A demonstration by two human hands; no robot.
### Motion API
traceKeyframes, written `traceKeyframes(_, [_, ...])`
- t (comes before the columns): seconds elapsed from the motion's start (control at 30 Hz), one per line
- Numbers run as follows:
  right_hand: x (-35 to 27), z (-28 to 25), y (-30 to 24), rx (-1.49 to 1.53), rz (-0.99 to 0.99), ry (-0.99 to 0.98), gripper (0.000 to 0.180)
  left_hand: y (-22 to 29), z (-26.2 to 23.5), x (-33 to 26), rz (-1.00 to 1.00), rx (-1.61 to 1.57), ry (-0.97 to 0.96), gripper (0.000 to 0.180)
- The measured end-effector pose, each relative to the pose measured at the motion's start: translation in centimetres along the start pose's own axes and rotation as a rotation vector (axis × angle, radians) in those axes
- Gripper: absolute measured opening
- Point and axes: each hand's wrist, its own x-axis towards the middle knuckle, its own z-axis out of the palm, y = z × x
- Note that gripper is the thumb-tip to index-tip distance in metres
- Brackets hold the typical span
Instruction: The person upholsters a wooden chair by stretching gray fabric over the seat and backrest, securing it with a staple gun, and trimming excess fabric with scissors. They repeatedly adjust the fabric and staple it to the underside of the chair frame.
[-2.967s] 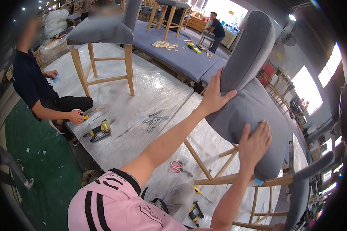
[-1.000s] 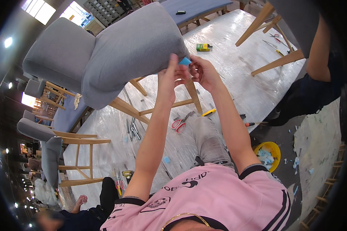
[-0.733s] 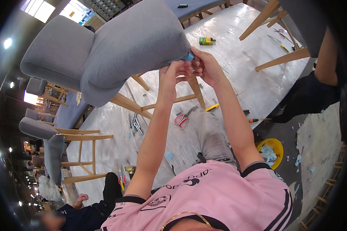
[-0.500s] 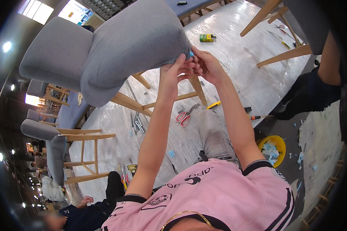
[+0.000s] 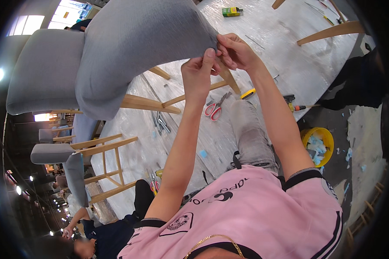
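Observation:
A grey upholstered chair (image 5: 129,47) with pale wooden legs (image 5: 149,103) stands on the plastic-covered table (image 5: 289,56), seen from low down. My left hand (image 5: 198,71) pinches the grey fabric at the seat's front corner with thumb and fingers. Just to its right, my right hand (image 5: 234,51) grips the same corner edge. The two hands almost touch. Both forearms rise from my pink shirt at the bottom of the view.
Red-handled scissors (image 5: 214,110), a yellow tool (image 5: 247,93), a screwdriver (image 5: 297,106), metal pliers (image 5: 160,123) and a green-yellow box (image 5: 231,11) lie on the table. A yellow bucket (image 5: 317,144) sits on the floor. Another grey chair (image 5: 73,164) stands left. One person (image 5: 103,228) crouches lower left, another (image 5: 358,82) is at right.
My hands went from lying flat on the chair's seat and back to pinching its seat corner. A small blue piece seen between my fingers a second ago no longer shows.

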Motion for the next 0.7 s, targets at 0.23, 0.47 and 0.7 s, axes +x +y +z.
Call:
traceKeyframes(0.23, [-0.1,1.3,-0.6,-0.087,0.022,0.103,0.05,-0.8,-0.8,0.6,0.031,0.02,-0.034,0.044])
traceKeyframes(0.47, [0.8,6.2,-0.9,-0.442,-0.127,0.615,0.052,0.0,-0.1,0.3,0.007,-0.016,-0.016,0.045])
traceKeyframes(0.7, [2.1,6.9,1.6,-0.598,-0.27,0.799,0.046,-0.1,-1.5,0.0,0.047,0.042,-0.029,0.041])
